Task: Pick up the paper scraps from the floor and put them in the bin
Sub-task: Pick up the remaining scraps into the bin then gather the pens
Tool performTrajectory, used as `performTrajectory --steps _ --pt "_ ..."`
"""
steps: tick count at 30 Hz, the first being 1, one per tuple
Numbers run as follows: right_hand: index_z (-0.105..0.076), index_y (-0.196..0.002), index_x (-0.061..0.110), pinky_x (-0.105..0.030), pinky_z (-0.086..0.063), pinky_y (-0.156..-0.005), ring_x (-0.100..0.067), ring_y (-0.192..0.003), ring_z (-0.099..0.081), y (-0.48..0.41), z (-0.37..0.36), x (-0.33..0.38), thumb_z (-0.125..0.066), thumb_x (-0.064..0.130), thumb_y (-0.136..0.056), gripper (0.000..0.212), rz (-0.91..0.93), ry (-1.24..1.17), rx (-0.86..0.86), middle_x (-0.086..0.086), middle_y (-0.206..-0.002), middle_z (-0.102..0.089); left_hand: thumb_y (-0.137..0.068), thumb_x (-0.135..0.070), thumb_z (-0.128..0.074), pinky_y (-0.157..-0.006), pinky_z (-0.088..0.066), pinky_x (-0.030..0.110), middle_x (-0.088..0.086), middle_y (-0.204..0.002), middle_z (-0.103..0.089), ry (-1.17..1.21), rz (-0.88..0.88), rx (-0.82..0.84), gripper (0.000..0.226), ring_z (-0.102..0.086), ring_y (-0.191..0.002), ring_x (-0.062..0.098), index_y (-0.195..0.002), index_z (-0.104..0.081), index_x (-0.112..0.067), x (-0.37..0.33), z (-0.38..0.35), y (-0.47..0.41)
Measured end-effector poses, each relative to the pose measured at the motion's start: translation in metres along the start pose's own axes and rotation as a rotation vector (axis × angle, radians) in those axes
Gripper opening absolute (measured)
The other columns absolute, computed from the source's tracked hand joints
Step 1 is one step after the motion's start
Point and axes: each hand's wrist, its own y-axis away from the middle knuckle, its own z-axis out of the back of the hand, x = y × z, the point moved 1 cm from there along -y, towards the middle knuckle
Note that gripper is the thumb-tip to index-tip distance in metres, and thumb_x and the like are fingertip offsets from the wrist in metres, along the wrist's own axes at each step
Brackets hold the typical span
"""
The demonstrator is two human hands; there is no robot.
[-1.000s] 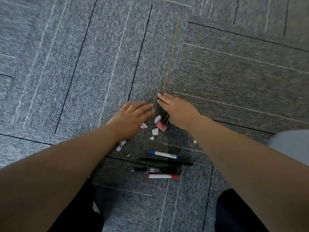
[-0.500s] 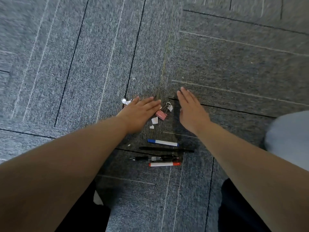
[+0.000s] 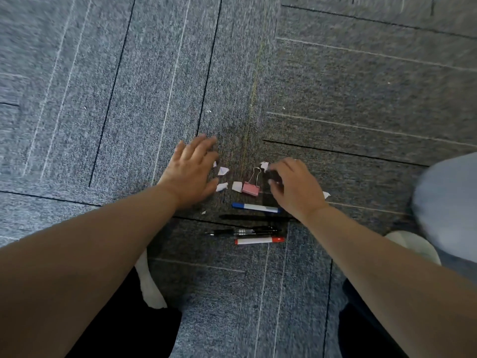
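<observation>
- Paper scraps are borne by the carpet floor, the largest entry: grey short-pile tiles, ruled with thin dark and pale lines, set at differing angles.
- Left hand: laid flat on the carpet, fingers straight and slightly spread, pointed away from the person. Nothing is held. Two scraps lie just beside its thumb edge.
- Right hand: arched, fingers curled downward, tips at the farthest scrap. Whether that scrap is pinched cannot be told.
- Writing tools, four, laid parallel with long axes left to right, nearer the person than the scraps: blue-capped marker, black pen, metal-gripped pen, red-capped marker.
- Binder clip: pink folded body, wire handles pointed away. It is set between the hands, with one scrap just beside it on the left.
- Paper scraps, in detail: white, small, torn, with ragged irregular edges. They are strewn in a loose band running left to right between the hands. Each piece is turned its own way. A stray scrap is set apart, just right of the right wrist.
</observation>
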Motion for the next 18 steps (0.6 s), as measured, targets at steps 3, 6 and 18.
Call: performTrajectory --steps 3,6,18 --pt "-0.048 -0.130 0.012 -0.038 -0.040 -0.097 -0.027 -0.116 -0.043 -0.011 -0.005 0.004 -0.058 0.019 -0.089 0.043 -0.004 -0.021 0.078 -0.008 -0.124 -0.049 -0.091 -0.050 -0.037 -0.111 0.003 0.054 0.002 -0.154 0.016 0.054 0.056 0.111 0.069 0.017 -0.140 0.031 -0.145 0.001 -0.031 0.003 -0.001 -0.015" --pt "-0.060 -0.115 0.008 -0.041 -0.047 -0.088 -0.028 -0.108 -0.046 -0.016 -0.007 0.006 -0.059 0.014 -0.088 0.028 -0.019 0.017 0.026 -0.011 -0.116 -0.052 -0.091 -0.053 -0.034 -0.112 -0.001 0.050 0.003 -0.154 0.015 0.084 0.060 0.147 0.069 0.015 -0.140 0.029 -0.146 -0.002 -0.029 -0.003 -0.005 -0.013" --pt "-0.019 -0.144 0.020 -0.043 -0.008 -0.115 -0.028 -0.142 -0.005 0.013 0.006 -0.036 -0.042 0.044 -0.092 0.062 -0.202 0.133 0.060 -0.005 -0.155 -0.010 -0.082 -0.056 -0.018 -0.112 0.000 0.047 0.007 -0.154 -0.012 -0.007 -0.109 -0.067 0.072 0.001 -0.141 0.025 -0.145 -0.010 -0.021 -0.010 -0.024 0.010"
